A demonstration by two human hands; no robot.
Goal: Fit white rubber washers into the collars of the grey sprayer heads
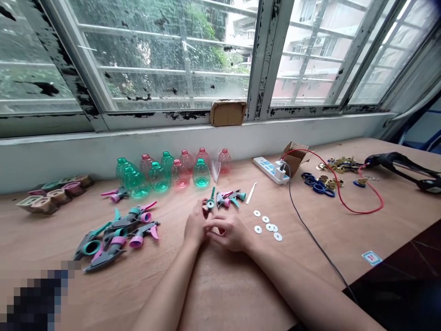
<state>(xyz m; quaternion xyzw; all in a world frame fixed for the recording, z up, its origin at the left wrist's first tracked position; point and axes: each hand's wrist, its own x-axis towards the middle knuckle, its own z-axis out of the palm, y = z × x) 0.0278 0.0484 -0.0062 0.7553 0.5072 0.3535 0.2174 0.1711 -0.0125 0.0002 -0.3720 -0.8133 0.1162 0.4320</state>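
Note:
Both my hands meet at the middle of the wooden table. My left hand is closed around a small grey and teal spray-trigger head, which sticks up from its fingers. My right hand is curled next to it, fingertips pinched toward the same piece; what they hold is hidden. More spray heads lie just beyond my hands. Several white washers lie to the right of my right hand.
A pile of grey, teal and pink spray heads lies at left. Green and pink plastic bottles stand by the wall. A power strip, red and black cables, brass and blue parts and small trays are around.

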